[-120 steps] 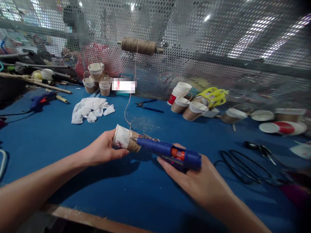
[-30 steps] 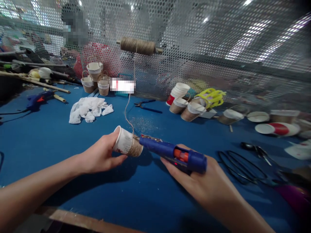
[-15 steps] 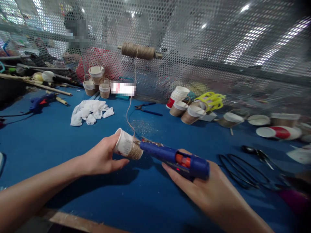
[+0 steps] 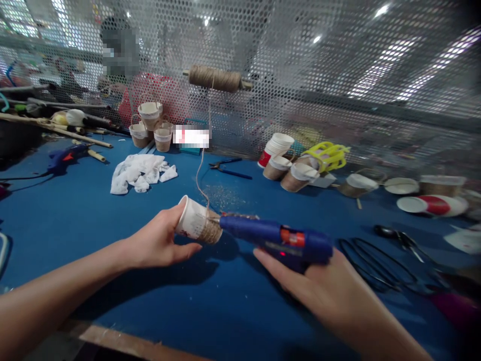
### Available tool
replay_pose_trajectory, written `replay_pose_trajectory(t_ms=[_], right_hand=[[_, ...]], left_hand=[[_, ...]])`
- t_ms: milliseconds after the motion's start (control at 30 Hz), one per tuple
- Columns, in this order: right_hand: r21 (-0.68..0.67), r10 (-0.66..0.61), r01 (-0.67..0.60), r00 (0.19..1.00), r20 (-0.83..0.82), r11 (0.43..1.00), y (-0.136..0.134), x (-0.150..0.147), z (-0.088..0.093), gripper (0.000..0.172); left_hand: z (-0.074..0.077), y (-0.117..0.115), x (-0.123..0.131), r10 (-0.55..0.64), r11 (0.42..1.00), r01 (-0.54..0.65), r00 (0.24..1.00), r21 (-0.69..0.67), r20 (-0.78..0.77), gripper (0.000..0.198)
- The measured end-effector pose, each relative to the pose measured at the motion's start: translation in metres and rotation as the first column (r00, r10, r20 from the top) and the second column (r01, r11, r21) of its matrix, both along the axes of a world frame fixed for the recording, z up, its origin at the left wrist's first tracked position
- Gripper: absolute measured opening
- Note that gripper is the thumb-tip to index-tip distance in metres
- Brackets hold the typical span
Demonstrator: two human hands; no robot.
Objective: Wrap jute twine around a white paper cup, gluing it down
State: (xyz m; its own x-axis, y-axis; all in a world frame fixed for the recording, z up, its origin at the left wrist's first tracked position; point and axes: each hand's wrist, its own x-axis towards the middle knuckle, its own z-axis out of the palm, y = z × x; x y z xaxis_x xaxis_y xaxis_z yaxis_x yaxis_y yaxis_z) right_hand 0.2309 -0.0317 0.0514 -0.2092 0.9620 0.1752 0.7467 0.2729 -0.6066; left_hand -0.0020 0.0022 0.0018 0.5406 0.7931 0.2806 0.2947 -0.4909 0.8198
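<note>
Head view: our left hand [image 4: 158, 245] holds a paper cup [image 4: 191, 220] and our right hand [image 4: 330, 291] holds a glue gun [image 4: 278, 239].
Left hand curled round the cup, thumb beneath, fingers over the rim. The cup lies sideways in the air above the blue table [image 4: 75, 215]. Right hand closed about the blue gun, whose nozzle touches the cup's twine-wrapped base. A twine strand [image 4: 199, 170] rises from the cup to the spool [image 4: 215, 78] on the mesh screen. Farther out on the table we note a white rag [image 4: 139, 171] to the left, pliers [image 4: 229, 168] behind and stacked cups [image 4: 278, 145] to the right.
</note>
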Motion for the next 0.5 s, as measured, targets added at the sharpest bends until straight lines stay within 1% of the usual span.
replay_pose_trajectory(t_ms=[100, 133, 167, 200, 233, 267, 333, 400, 433, 500], right_hand=[[-0.193, -0.043, 0.027, 0.996, -0.080, 0.981, 0.016, 0.007, 0.004, 0.026], [-0.209, -0.061, 0.039, 0.993, -0.103, 0.977, 0.024, 0.010, 0.004, 0.028], [-0.199, -0.099, 0.080, 0.991, -0.087, 0.977, 0.034, 0.012, 0.004, 0.032], [-0.138, -0.180, 0.172, 0.982, -0.049, 0.975, 0.045, 0.015, 0.002, 0.034], [-0.088, -0.260, 0.260, 0.966, 0.017, 0.962, 0.056, 0.017, -0.001, 0.035], [-0.087, -0.306, 0.317, 0.944, 0.120, 0.944, 0.068, 0.019, -0.005, 0.036], [-0.107, -0.330, 0.351, 0.928, 0.173, 0.930, 0.091, 0.021, -0.015, 0.037], [-0.159, -0.345, 0.377, 0.918, 0.196, 0.913, 0.108, 0.022, -0.027, 0.042], [-0.188, -0.350, 0.385, 0.916, 0.196, 0.903, 0.115, 0.023, -0.032, 0.040], [-0.234, -0.351, 0.388, 0.918, 0.185, 0.892, 0.122, 0.021, -0.039, 0.030]], left_hand=[[0.002, -0.001, 0.000, 0.016, 1.000, -0.015, 0.999, 0.025, -0.036, 0.031], [0.003, -0.002, -0.001, 0.021, 0.999, -0.020, 0.999, 0.037, -0.049, 0.028], [0.004, -0.002, -0.001, 0.028, 0.998, -0.025, 0.998, 0.049, -0.057, 0.026], [0.005, -0.002, -0.001, 0.036, 0.998, -0.032, 0.998, 0.059, -0.060, 0.025], [0.005, -0.002, -0.002, 0.045, 0.997, -0.041, 0.997, 0.066, -0.061, 0.025], [0.005, -0.002, -0.002, 0.055, 0.996, -0.051, 0.997, 0.069, -0.061, 0.025], [0.004, -0.002, -0.003, 0.060, 0.996, -0.056, 0.997, 0.067, -0.054, 0.025], [0.003, -0.003, -0.002, 0.049, 0.997, -0.047, 0.998, 0.066, -0.038, 0.025], [0.002, -0.003, -0.002, 0.045, 0.997, -0.043, 0.999, 0.069, -0.029, 0.026], [0.003, -0.004, -0.002, 0.041, 0.996, -0.039, 0.999, 0.086, -0.019, 0.027]])
